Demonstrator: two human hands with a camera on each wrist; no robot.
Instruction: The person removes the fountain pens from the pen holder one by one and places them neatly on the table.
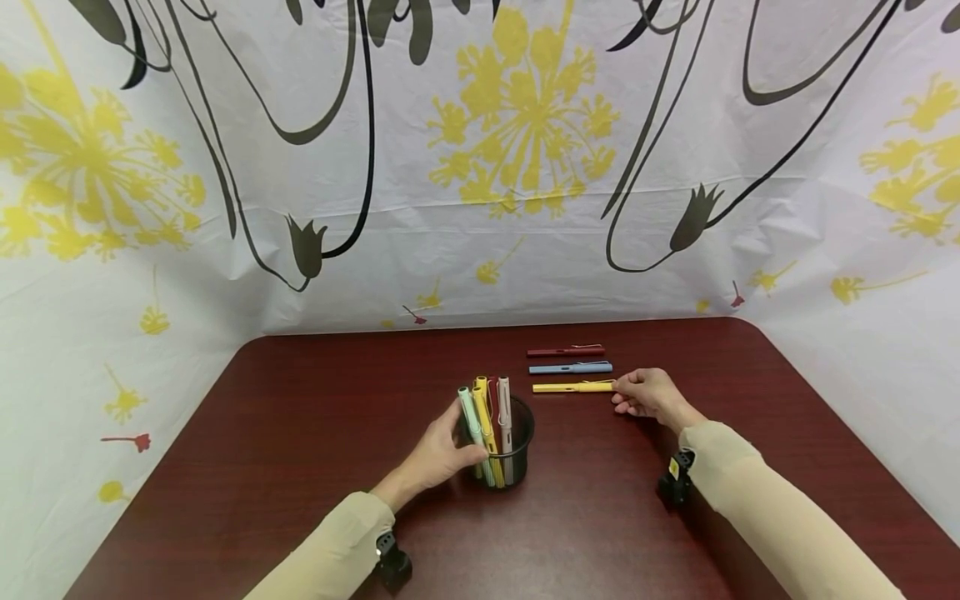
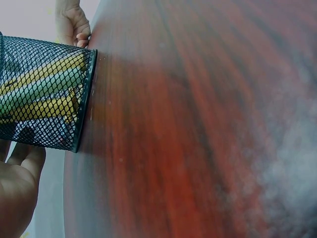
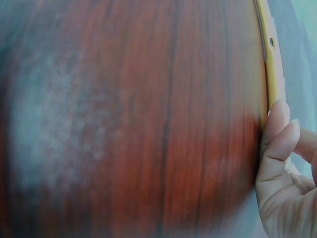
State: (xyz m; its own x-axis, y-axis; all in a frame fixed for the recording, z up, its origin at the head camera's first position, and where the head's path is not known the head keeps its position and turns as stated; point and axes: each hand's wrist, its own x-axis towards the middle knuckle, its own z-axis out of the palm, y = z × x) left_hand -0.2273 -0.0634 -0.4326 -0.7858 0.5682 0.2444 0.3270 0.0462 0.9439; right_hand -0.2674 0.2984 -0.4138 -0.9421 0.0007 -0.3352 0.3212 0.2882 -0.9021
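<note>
The yellow pen [image 1: 572, 387] lies on the right of the table, its length running left to right, the nearest in a row of three. The right hand [image 1: 651, 396] pinches its right end between thumb and finger. With the hold so near one end, the far tip could swing or dip, so a firm pinch and a slow, level lift would suit it; a slight draw toward the near side would spare the blue pen [image 1: 570, 367] just beyond, and the dark red pen [image 1: 565, 352] beyond that.

To the left and nearer stands the mesh cup [image 1: 521, 465], with the left hand [image 1: 438, 450] curled round its left side, thumb on the near wall. A light, steady grip there should stop it tipping. The pens inside lean toward the left, the mint pen [image 1: 469, 412] outermost, leaving more room along the right of the rim.

Whether the yellow pen is fully down on the table [image 1: 315, 417] or slightly raised, I cannot tell; its pinched end is covered by fingers. The left hand's fingertips behind the cup are mostly hidden, and the right wrist view cuts off the pen's other end.
</note>
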